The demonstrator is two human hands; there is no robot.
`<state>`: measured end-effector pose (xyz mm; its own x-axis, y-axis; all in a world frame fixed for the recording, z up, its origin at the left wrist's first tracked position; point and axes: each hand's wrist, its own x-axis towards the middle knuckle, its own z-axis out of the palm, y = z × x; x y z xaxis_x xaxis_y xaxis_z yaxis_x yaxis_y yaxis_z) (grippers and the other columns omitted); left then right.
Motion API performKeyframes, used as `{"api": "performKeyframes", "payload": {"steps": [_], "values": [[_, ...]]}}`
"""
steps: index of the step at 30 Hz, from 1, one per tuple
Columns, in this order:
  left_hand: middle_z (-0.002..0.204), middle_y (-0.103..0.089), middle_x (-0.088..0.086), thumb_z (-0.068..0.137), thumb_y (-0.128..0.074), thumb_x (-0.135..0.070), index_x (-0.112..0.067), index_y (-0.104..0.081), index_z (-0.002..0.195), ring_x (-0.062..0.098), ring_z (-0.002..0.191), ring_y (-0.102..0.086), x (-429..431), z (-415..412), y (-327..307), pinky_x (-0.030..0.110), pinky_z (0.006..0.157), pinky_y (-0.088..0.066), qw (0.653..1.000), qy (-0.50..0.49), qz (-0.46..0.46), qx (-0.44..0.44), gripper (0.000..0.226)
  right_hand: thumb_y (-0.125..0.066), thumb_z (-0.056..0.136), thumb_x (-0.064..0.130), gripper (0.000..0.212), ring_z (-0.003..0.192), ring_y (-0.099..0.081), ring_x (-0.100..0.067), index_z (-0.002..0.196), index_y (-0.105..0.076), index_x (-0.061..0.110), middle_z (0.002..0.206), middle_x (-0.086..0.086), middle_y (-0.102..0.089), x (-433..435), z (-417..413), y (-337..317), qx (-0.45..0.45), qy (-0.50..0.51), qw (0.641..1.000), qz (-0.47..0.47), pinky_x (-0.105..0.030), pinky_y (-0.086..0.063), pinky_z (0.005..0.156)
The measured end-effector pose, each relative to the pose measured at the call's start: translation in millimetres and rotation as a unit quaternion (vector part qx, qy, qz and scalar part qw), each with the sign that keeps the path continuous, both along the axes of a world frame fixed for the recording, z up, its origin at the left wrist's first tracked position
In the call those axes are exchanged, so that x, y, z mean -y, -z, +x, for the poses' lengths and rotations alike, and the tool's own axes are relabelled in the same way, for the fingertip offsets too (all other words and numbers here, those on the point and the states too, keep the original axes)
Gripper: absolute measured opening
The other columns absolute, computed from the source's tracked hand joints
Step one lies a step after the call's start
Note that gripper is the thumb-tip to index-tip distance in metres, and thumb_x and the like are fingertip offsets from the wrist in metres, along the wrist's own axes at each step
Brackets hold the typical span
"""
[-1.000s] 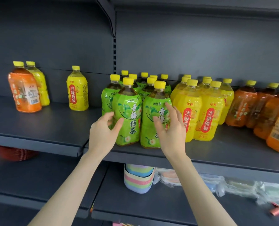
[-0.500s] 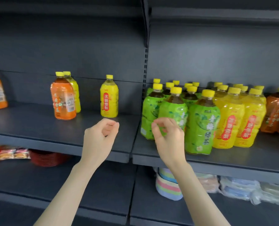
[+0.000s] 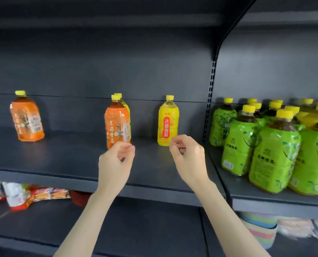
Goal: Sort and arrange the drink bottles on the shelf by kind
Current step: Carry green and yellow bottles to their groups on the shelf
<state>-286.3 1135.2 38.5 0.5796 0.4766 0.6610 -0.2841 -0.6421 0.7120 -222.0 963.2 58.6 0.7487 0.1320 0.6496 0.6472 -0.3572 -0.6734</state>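
On the dark shelf [image 3: 65,160] stand a lone yellow pear-drink bottle [image 3: 168,121], an orange tea bottle [image 3: 117,123] with another yellow bottle [image 3: 126,106] hidden mostly behind it, and a second orange bottle [image 3: 26,117] far left. Several green tea bottles [image 3: 273,149] crowd the right shelf section, with yellow ones [image 3: 310,112] behind them. My left hand [image 3: 115,164] hovers just in front of the middle orange bottle, fingers loosely curled, holding nothing. My right hand [image 3: 188,156] hangs the same way just below the lone yellow bottle, empty.
A perforated upright [image 3: 210,101] divides the two shelf sections. Snack packets [image 3: 24,193] lie on the lower shelf at left. Striped pastel bowls [image 3: 260,230] and wrapped goods sit on the lower shelf at right.
The view has swung left, so the green bottles now sit at the right. Both hands left the green bottles and moved left, in front of the loose orange and yellow bottles, fingers curled.
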Motion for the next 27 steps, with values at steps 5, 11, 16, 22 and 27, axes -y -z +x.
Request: {"api": "performKeyframes", "payload": {"steps": [5,11,16,22,27], "values": [[0.099,-0.064,-0.006,0.089,-0.064,-0.023,-0.027,-0.059,0.098,0.005,0.086,-0.061,-49,44,-8,0.014,0.074,-0.046,1.0,-0.016,0.001,0.01,0.012,-0.058,0.094,0.024,0.018,0.095,-0.062,-0.019,0.107,-0.066,0.014,0.106,-0.002,-0.067,-44,41,-8,-0.011,0.007,1.0,-0.007,-0.045,-0.052,0.083],[0.135,-0.041,0.008,0.081,-0.07,-0.042,-0.016,-0.04,0.132,0.024,0.121,-0.045,-98,114,-18,0.042,0.095,-0.045,0.994,-0.101,-0.017,-0.03,0.065,-0.058,0.095,0.027,0.029,0.104,-0.059,-0.024,0.118,-0.062,0.011,0.115,-0.008,-0.064,-84,107,-14,-0.024,0.033,0.999,-0.027,-0.045,-0.05,0.091],[0.146,-0.03,0.008,0.073,-0.066,-0.06,-0.018,-0.024,0.144,0.028,0.131,-0.037,-124,165,-27,0.049,0.102,-0.038,0.994,-0.113,0.003,-0.01,0.093,-0.061,0.092,0.036,0.056,0.129,-0.032,-0.032,0.138,-0.042,0.011,0.148,-0.011,-0.031,-106,165,-10,0.005,0.129,0.989,-0.076,-0.042,-0.037,0.099],[0.136,-0.043,0.005,0.072,-0.056,-0.071,-0.02,-0.032,0.141,0.023,0.118,-0.05,-132,192,-16,0.032,0.085,-0.043,0.993,-0.102,0.01,0.057,0.089,-0.061,0.089,0.047,0.084,0.14,-0.015,-0.033,0.151,-0.017,0.013,0.156,-0.012,-0.016,-119,210,-6,-0.01,0.182,0.981,-0.059,-0.051,-0.024,0.109],[0.133,-0.044,0.004,0.074,-0.057,-0.064,-0.019,-0.034,0.139,0.02,0.115,-0.051,-133,197,-12,0.031,0.083,-0.045,0.994,-0.082,0.016,0.075,0.083,-0.069,0.083,0.045,0.082,0.137,-0.022,-0.036,0.147,-0.024,0.018,0.153,-0.013,-0.02,-121,230,-8,-0.052,0.154,0.986,0.037,-0.051,-0.029,0.106]]}}
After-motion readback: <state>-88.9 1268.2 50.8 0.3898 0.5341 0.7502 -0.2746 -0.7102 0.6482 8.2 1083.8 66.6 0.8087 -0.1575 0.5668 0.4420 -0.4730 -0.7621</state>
